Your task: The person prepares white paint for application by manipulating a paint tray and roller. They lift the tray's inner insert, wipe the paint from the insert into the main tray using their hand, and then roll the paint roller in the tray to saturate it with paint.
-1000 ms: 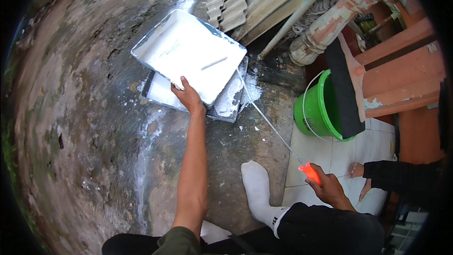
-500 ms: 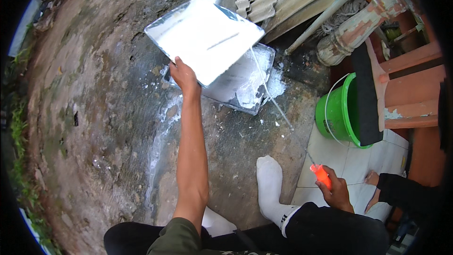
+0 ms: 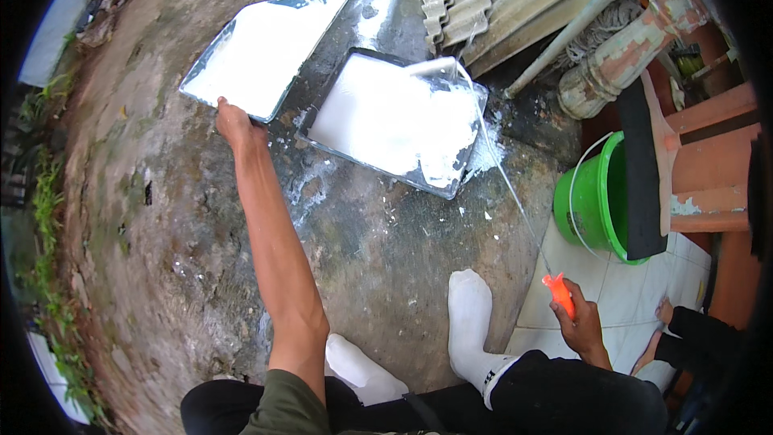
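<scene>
My left hand (image 3: 239, 125) grips the near corner of a flat square panel (image 3: 262, 52), its face coated white and its edges dark. The panel is held tilted, to the left of a shallow dark tray (image 3: 322, 149) with white paint in it. In my right hand (image 3: 581, 324) is the orange handle of a paint roller (image 3: 559, 294), fingers wrapped round it. A long thin rod runs from the handle to the white roller head (image 3: 435, 68), which lies at the tray's far edge.
A green bucket (image 3: 592, 197) with a wire handle stands on pale tiles at the right. Corrugated sheets (image 3: 475, 0) lean at the back, near a peeling baluster (image 3: 628, 44). My socked feet (image 3: 469, 306) are on the stained concrete. Another person's bare feet (image 3: 656, 338) show at the right.
The panel has moved left, off the tray, and tilted in my left hand. The tray and the roller head are now uncovered. My right hand has barely shifted.
</scene>
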Tool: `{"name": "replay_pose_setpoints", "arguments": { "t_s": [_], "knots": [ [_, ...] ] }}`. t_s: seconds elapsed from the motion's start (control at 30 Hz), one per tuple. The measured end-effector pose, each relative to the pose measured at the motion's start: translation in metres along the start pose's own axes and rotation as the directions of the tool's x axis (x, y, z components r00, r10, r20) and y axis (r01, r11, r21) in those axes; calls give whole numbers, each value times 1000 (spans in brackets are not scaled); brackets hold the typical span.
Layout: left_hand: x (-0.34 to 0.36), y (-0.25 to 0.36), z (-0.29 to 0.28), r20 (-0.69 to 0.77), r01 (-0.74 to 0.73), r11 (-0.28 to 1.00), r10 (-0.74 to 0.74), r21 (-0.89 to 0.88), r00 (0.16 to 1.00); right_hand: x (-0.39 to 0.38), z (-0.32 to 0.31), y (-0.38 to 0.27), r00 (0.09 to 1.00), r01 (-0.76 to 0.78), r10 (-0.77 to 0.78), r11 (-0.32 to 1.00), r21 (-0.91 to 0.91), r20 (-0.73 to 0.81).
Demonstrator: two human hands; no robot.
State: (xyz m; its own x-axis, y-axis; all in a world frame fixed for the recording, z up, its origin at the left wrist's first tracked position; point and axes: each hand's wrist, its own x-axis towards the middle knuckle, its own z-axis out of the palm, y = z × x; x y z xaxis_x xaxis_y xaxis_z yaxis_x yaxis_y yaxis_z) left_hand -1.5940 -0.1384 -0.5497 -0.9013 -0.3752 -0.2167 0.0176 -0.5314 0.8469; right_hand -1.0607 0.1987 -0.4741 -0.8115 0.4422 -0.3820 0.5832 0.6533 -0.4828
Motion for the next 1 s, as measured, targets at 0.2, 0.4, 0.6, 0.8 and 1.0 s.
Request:
{"name": "replay_pose_setpoints", "arguments": {
  "t_s": [0.2,0.4,0.6,0.8,1.0],
  "knots": [
    [0,-15,-18,-81,0,996,-7,-92,997,10,4,-2,994,105,-103,978,-182,18],
    [-8,-32,-23,-107,59,996,-67,-70,992,46,5,-29,985,166,-136,902,-398,104],
    [-16,-32,-22,-94,58,994,-66,-94,993,92,9,-65,979,200,-159,876,-439,131],
    [-24,-23,-20,-60,61,997,-64,-49,996,120,25,-85,974,212,-167,911,-355,155],
    [-29,-27,-19,-67,57,998,-59,-31,996,120,31,-73,973,215,-192,954,-210,125]
  ]
}}
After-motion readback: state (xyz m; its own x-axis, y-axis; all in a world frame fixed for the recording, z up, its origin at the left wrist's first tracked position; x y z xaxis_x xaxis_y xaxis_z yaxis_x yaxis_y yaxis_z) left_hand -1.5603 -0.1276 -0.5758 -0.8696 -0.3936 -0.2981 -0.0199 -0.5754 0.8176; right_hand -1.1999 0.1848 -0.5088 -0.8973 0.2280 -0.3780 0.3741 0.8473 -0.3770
